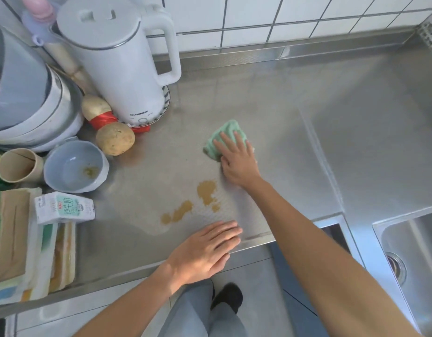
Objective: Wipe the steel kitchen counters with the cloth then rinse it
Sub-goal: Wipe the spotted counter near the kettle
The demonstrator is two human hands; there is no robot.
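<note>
Right hand (pixel 237 161) presses the cloth (pixel 226 137) flat-fingered onto the counter (pixel 271 98) to scrub. Left hand (pixel 205 251), flat and empty, braces at the edge near 2 spills (pixel 206 192).

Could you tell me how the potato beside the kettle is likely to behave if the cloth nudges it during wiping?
The potato looks rounded, so it would probably roll or wobble rather than slide. It seems dense, likely heavy for its size and hard to damage. It lies close to the blue bowl, which would probably stop it on that side.
</note>
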